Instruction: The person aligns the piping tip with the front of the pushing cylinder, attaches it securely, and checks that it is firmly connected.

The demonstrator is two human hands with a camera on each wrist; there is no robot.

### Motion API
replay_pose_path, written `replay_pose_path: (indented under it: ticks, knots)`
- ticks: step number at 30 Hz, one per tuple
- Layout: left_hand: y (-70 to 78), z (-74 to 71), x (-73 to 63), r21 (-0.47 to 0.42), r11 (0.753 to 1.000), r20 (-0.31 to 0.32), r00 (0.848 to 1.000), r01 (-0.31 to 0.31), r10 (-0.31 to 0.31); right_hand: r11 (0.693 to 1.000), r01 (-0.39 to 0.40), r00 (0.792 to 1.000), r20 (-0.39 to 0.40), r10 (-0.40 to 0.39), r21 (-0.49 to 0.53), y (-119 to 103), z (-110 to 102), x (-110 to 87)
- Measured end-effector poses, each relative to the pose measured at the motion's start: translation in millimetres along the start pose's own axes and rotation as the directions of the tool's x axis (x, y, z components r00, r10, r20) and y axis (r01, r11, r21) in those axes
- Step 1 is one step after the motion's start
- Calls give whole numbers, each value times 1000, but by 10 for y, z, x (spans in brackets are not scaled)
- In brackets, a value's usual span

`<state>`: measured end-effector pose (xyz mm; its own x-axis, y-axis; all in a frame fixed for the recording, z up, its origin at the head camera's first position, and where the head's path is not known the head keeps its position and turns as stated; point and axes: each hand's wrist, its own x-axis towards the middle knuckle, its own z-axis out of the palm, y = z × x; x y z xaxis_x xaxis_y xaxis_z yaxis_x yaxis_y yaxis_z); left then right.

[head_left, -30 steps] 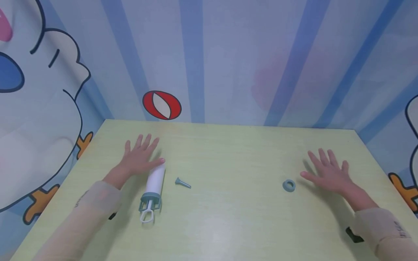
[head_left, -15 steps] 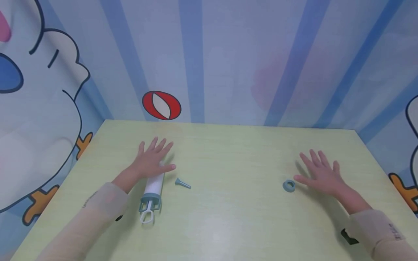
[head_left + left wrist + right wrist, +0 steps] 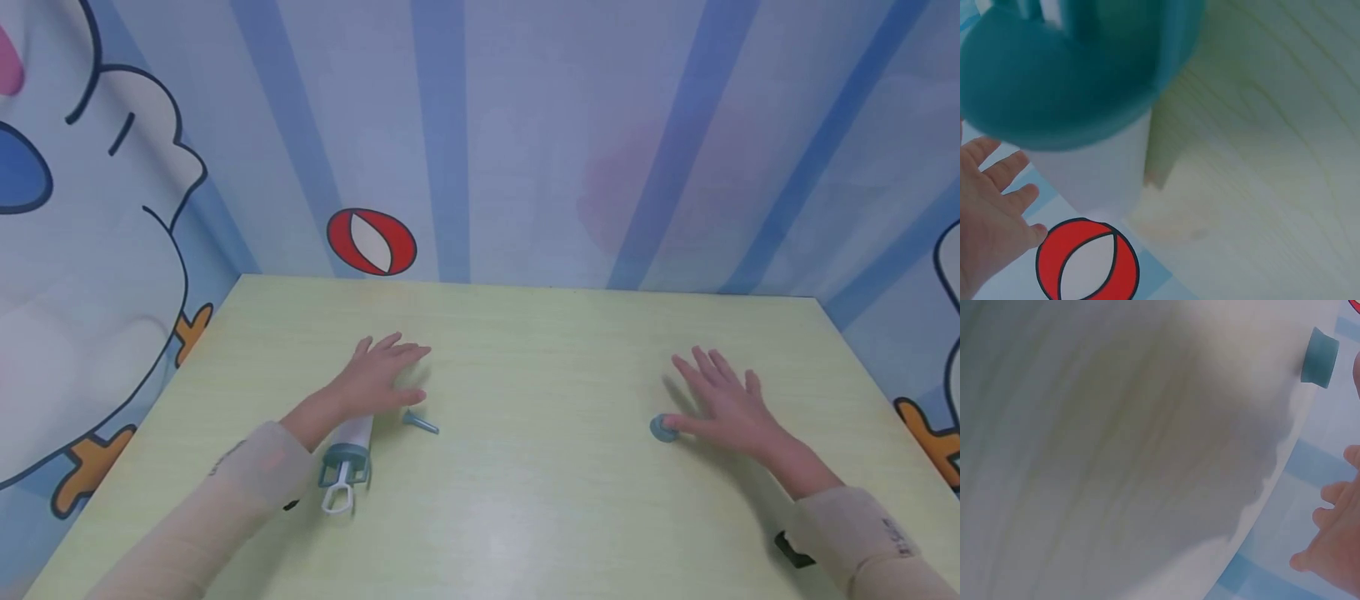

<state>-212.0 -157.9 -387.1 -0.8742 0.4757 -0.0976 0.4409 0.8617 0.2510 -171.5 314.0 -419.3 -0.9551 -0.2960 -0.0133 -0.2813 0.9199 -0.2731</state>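
Observation:
A syringe-like dispenser point(image 3: 352, 430) with a white barrel, teal collar and white looped plunger lies at the left of the table. My left hand point(image 3: 377, 382) hovers over its far end, hiding that end, fingers spread and holding nothing. Close to the left thumb lies a small teal nozzle point(image 3: 422, 423). In the left wrist view the teal collar point(image 3: 1072, 100) looms large above the fingers. On the right, a teal ring point(image 3: 658, 430) sits partly hidden behind the thumb of my right hand point(image 3: 731, 410), whose fingers are spread. The right wrist view shows this ring point(image 3: 1320, 357) standing apart from the hand.
The pale wood-grain table point(image 3: 517, 508) carries these parts. A striped blue backdrop point(image 3: 517, 142) with cartoon figures rises along its back edge and both sides. A red-and-white ball point(image 3: 372, 242) is printed on it.
My left hand has moved rightward and nearer across the dispenser toward the nozzle. My right hand has moved leftward, its thumb now overlapping the ring. The parts on the table stay where they were.

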Motion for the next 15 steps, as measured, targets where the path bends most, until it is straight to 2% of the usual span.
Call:
replay_pose_path:
  ticks: [3, 9, 11, 15]
  knots:
    - [49, -5, 25, -11, 1000, 30, 1000, -3, 3, 1000, 26, 1000, -12, -26, -2, -24, -3, -1]
    - [98, -9, 71, -30, 998, 95, 994, -52, 55, 997, 79, 996, -34, -79, 8, -68, -3, -2]
    - [113, -9, 92, -46, 998, 130, 990, -48, 53, 996, 92, 995, -37, -92, 17, -83, -4, -5]
    - [151, -23, 127, -83, 997, 205, 979, -1, 18, 995, 96, 995, -33, -94, 34, -111, -12, -11]
